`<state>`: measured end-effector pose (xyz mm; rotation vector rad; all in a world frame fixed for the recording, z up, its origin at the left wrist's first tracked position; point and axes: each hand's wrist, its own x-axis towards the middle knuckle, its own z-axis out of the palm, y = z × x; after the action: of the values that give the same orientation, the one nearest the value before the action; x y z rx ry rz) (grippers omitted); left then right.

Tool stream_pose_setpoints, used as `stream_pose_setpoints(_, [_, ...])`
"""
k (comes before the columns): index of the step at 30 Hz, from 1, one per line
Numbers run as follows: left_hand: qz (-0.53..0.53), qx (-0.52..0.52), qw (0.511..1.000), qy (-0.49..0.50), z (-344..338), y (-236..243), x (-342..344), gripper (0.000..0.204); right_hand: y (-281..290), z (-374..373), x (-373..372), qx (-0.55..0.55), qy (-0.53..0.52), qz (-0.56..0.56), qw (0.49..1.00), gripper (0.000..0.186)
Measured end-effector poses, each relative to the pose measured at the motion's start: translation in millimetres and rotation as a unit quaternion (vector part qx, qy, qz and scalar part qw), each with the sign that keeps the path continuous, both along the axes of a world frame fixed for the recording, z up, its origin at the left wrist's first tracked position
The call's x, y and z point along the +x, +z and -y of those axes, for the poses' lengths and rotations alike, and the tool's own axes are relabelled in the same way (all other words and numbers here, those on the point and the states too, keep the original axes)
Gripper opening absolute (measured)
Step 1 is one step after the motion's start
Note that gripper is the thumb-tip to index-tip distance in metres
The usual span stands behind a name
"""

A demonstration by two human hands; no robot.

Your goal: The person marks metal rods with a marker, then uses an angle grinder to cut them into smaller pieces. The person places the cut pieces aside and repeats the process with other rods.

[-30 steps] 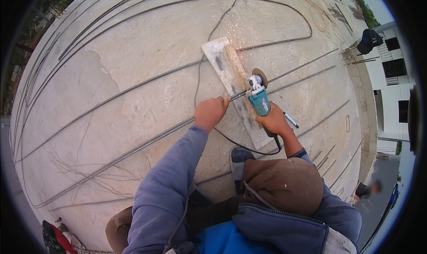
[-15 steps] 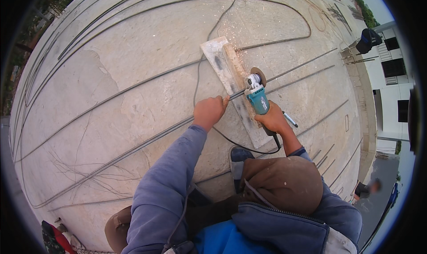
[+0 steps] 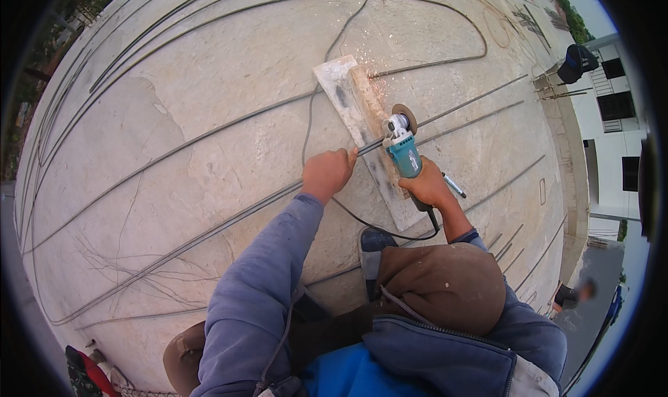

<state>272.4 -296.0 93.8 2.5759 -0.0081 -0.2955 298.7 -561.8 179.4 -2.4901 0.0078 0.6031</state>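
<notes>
My left hand (image 3: pixel 329 174) is closed around steel rebars (image 3: pixel 261 201) that run from the lower left to the upper right over a board. In my right hand (image 3: pixel 426 183) is a teal angle grinder (image 3: pixel 404 155), gripped by its body. The grinder's brown cutting disc (image 3: pixel 404 118) meets the rebars just beyond the block's right edge, and sparks (image 3: pixel 372 73) fly away toward the far side. Under the bars lies a pale wooden board (image 3: pixel 336 84) with a narrower wood block (image 3: pixel 367 94) on it. The exact contact point is hidden by the grinder head.
A black power cord (image 3: pixel 376 226) loops from the grinder past my shoe (image 3: pixel 378 241). More long rebars (image 3: pixel 229 124) lie across the concrete floor (image 3: pixel 229 70). A marker-like pen (image 3: pixel 454 185) is beside my right wrist. A dark cap (image 3: pixel 577 64) hangs at the far right; a person (image 3: pixel 567 297) is at the lower right.
Both hands stay in nearly the same place, with the grinder still at the rebars. The spark spray near the block has turned more orange.
</notes>
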Motion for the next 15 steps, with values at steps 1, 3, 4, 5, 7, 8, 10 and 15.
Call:
stream_pose_setpoints(1, [0.000,0.000,1.000,0.000,-0.3,0.1,-0.1,0.064,-0.1,-0.1,0.0,0.000,-0.001,0.000,1.000,0.053])
stream_pose_setpoints(3, [-0.002,-0.001,1.000,0.001,-0.1,0.3,0.4,0.064,0.0,-0.4,0.0,-0.001,-0.004,-0.001,1.000,0.053])
stream_pose_setpoints(4, [-0.003,-0.001,1.000,0.001,0.2,0.8,0.7,0.064,-0.2,0.2,0.4,0.000,-0.006,-0.005,1.000,0.053])
stream_pose_setpoints(5, [-0.003,-0.002,1.000,0.000,0.2,1.2,0.7,0.064,-0.9,1.4,0.8,0.002,-0.007,-0.010,1.000,0.053])
stream_pose_setpoints(7, [-0.003,-0.002,1.000,-0.001,-0.2,1.1,0.6,0.064,-0.8,1.2,1.0,0.001,-0.009,-0.012,1.000,0.052])
stream_pose_setpoints(8, [-0.002,-0.001,1.000,-0.001,-0.8,0.7,0.6,0.064,-0.4,0.2,0.9,0.000,-0.009,-0.010,1.000,0.052])
stream_pose_setpoints(10, [-0.001,0.000,1.000,-0.002,-1.2,0.1,0.6,0.064,-0.8,-0.1,0.7,0.000,-0.009,-0.009,1.000,0.052])
stream_pose_setpoints(15, [-0.001,-0.003,1.000,-0.001,-0.6,1.1,0.1,0.064,-2.1,2.0,0.8,0.003,-0.005,-0.008,1.000,0.051])
